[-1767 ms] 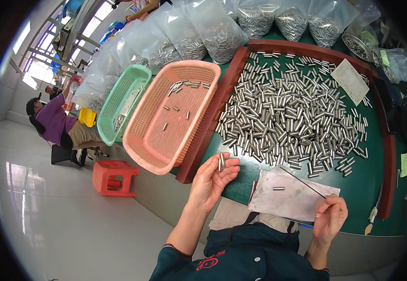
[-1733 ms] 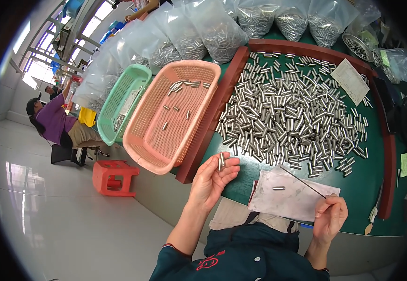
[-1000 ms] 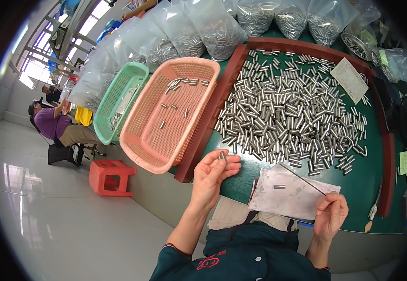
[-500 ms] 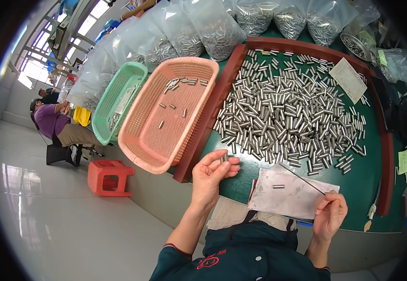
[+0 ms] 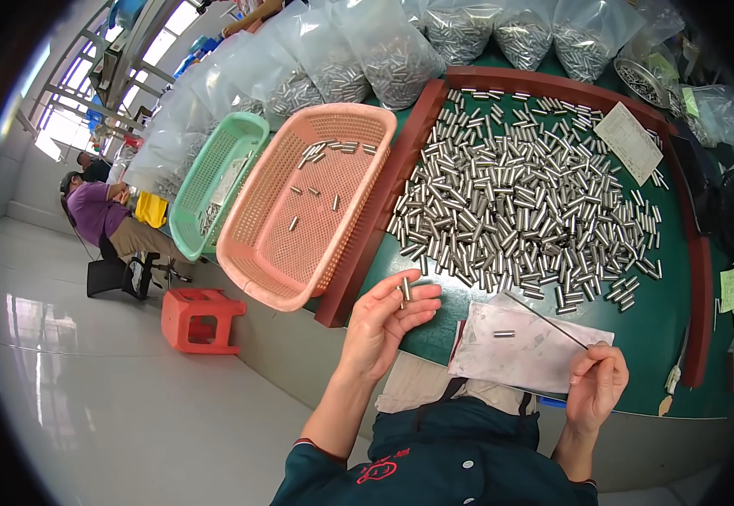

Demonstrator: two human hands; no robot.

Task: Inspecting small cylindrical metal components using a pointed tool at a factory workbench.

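Note:
My left hand (image 5: 375, 333) is turned palm up at the near left of the bench, and small shiny metal pins (image 5: 406, 289) rest against its fingers. The fingers have loosened around them; the exact number is hard to make out. Between the fingertips of my right hand (image 5: 596, 379) is a thin dark rod (image 5: 546, 320), slanting up to the left over a stained white cloth (image 5: 481, 350). One loose metal pin (image 5: 504, 334) lies on that cloth. Just beyond both hands spreads a large heap of similar pins (image 5: 510, 202) on the green tabletop (image 5: 662, 337).
Dark red wooden rails (image 5: 381, 211) border the heap. To their left stand a pink basket (image 5: 245, 261) holding several pins and a green basket (image 5: 183, 202). Clear bags of pins (image 5: 388, 63) line the back. A paper card (image 5: 628, 143) lies at the far right. A red stool (image 5: 202, 320) and a seated person (image 5: 97, 211) are at left.
My left hand's fingers have spread and opened out around the pins. My right hand and the rod have hardly moved.

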